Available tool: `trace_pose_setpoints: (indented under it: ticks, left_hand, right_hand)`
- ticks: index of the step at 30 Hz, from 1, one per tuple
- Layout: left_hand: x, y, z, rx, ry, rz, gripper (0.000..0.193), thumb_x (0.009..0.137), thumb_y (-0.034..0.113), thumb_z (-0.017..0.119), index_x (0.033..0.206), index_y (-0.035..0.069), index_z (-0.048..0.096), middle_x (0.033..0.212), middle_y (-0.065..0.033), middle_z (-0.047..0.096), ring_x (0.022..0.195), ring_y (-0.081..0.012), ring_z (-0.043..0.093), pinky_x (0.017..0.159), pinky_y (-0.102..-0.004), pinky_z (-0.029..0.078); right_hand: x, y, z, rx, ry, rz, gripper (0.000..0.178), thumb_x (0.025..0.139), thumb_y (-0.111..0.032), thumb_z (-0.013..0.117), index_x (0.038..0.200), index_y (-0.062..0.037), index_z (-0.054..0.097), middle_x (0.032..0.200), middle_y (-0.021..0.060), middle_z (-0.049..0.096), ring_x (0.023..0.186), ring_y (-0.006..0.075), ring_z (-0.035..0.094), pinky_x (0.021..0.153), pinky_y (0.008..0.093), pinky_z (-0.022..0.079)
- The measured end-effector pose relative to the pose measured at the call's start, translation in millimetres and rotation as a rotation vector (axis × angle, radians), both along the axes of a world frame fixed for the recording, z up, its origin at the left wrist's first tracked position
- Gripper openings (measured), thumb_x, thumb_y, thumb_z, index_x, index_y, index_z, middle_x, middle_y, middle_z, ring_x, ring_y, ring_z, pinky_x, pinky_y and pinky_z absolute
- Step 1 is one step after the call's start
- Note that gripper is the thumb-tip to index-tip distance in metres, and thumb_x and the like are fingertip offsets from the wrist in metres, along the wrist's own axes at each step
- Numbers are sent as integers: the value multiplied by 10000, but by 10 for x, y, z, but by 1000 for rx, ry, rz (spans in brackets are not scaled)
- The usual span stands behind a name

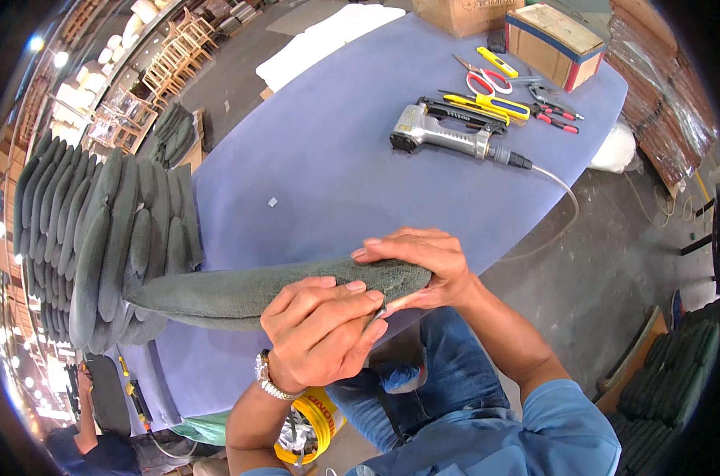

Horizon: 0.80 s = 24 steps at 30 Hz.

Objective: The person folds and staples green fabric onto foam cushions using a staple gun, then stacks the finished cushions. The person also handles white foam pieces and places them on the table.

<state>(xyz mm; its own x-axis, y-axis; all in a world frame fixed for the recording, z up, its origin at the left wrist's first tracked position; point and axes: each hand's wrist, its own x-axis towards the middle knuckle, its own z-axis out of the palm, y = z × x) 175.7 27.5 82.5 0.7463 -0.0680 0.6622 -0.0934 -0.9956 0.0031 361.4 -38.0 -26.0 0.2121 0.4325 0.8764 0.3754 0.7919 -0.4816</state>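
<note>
A long, dark green fabric cushion (225, 292) is held on edge above the near side of the blue-covered table (312, 159). My left hand (320, 329), with a metal watch at its wrist, is closed on the cushion's lower edge near the right end. Around that right end curls my right hand (419, 262), its fingers over the top and its thumb underneath. Both hands meet at the lower corner, where a small pale bit shows between the fingertips; what it is I cannot make out. The cushion's left tip reaches a stack of similar green cushions (118, 238).
Toward the far right lie a silver staple gun (443, 133) with an air hose, red-handled scissors (487, 81), a yellow cutter (496, 61), pliers (554, 117) and a cardboard box (554, 44). Below the table edge stands a yellow bucket (320, 420). Another person (90, 444) works at lower left.
</note>
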Motion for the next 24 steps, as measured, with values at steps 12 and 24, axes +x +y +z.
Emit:
trace_pose_setpoints:
  ticks: [12, 24]
  left_hand:
    - [-349, -385, -255, 59, 45, -26, 165, 769, 216, 856, 784, 108, 733, 949, 13, 787, 911, -150, 733, 843, -342, 563]
    - [-471, -495, -413, 72, 40, -41, 155, 789, 201, 849, 775, 113, 723, 954, 14, 786, 925, -152, 733, 845, -333, 559]
  right_hand:
    - [-220, -445, -255, -177, -37, -8, 797, 600, -386, 984, 1252, -24, 701, 1227, 139, 728, 1146, 308, 690, 1019, 450, 480]
    - [-204, -570, -282, -205, -99, 77, 867, 617, -556, 930, 1273, -40, 700, 1302, 143, 698, 1212, 325, 650, 1070, 472, 415]
